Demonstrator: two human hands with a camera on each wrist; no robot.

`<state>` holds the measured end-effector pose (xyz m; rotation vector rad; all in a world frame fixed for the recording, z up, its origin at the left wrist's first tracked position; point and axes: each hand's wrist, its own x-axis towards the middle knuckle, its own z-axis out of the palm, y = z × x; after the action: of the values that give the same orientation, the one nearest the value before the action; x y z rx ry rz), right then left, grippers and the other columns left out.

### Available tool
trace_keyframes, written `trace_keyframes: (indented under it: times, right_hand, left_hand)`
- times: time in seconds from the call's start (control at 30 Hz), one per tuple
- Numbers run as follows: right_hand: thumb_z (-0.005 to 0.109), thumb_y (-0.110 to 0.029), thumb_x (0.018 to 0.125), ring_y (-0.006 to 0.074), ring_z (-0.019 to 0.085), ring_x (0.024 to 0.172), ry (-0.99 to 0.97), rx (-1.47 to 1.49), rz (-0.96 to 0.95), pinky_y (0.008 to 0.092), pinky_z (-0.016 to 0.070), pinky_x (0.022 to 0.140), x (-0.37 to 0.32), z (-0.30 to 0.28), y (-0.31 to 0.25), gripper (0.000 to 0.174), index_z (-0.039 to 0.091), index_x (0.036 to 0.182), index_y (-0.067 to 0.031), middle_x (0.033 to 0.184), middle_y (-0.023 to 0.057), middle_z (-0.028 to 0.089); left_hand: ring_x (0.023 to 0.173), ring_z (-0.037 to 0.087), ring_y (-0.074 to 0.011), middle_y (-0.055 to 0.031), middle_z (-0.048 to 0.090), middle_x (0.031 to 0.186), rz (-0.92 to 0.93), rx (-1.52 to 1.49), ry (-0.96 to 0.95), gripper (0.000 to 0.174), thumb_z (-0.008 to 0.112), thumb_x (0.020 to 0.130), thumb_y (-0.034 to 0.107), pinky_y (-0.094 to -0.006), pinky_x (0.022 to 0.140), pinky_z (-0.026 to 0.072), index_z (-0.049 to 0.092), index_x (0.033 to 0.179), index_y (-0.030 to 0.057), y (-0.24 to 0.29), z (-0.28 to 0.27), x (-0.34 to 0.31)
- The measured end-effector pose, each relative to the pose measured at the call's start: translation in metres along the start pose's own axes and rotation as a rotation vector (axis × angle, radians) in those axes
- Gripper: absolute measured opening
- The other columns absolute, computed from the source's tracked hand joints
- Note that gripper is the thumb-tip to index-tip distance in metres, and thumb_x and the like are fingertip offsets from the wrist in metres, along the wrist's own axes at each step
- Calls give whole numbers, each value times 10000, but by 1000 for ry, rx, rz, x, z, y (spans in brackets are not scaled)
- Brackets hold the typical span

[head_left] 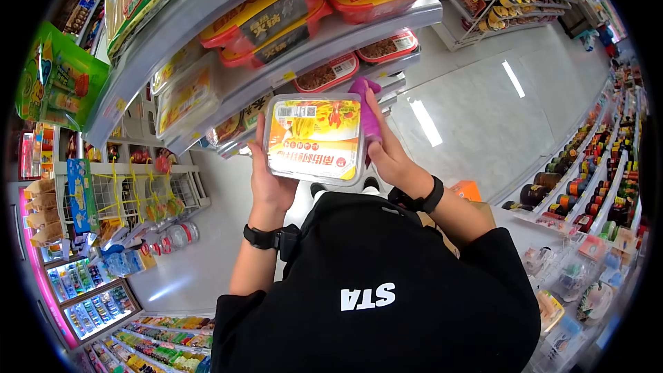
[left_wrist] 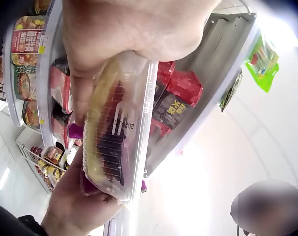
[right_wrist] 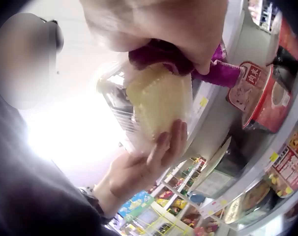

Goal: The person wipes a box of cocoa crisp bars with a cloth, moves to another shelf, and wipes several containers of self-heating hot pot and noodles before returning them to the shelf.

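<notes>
In the head view, a clear plastic box of instant noodles [head_left: 314,131] with a yellow and orange printed label is held up in front of the chest. My left hand [head_left: 271,190] grips its left side, thumb along the edge and fingers reaching underneath. On the opposite side, my right hand [head_left: 394,155] holds a purple cloth [head_left: 371,117] against the box. The right wrist view shows this cloth [right_wrist: 161,56] bunched between the hand and the box, with one end sticking out. A pale noodle block [right_wrist: 161,101] shows through the plastic base.
Close ahead is a shelf [head_left: 414,17] with red and yellow hot-pot packs [head_left: 269,14]. Red meal boxes [head_left: 328,72] sit on the tier below. At left stands a white wire rack [head_left: 117,193]; jars [head_left: 535,193] line shelves at right. Tiled floor [head_left: 476,103] lies beyond.
</notes>
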<state>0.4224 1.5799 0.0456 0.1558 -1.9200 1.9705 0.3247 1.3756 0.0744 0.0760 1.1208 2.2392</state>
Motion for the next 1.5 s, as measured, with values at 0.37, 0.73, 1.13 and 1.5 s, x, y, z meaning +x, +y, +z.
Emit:
trace_keyframes:
  times: [0.37,0.73,1.13,1.5]
  right_hand:
    - [917,-459,544,385,215,1439,1,-371,-198,430,220,1150,-9,-10,3,1165,317,1483,-118,1547,258,172]
    - [737,-391,840,186,470,1233,68,529,344,326,387,1047,-6,-15,8,767,392,1449,-79,1341,80,495]
    - [599,-326,955,207,574,1018,294,-115,386,321,464,870,9,-4,-12,521,504,1357,-8,1124,133,640]
    - [644,-124,870,349,444,1326,-44,-739,-354,447,391,1041,18,18,-28,314,645,1180,-68,1323,159,559]
  left_hand:
    - [1360,382,-336,-93,278,1548,-134,201,-90,769,288,916,714,-555,1031,406,92,1544,317,6,-1,-10]
    - [1384,336,-405,-239,350,1495,435,1179,-431,1029,625,664,790,-509,1112,278,485,1409,93,9,-14,-6]
    - [1188,537,-227,-173,589,1263,182,976,-368,868,467,892,686,-346,1001,395,483,1351,-51,-21,-25,-1]
    - [1301,458,-244,-155,443,1423,-70,657,-208,751,260,997,584,-385,1083,377,317,1451,-12,-26,-7,7]
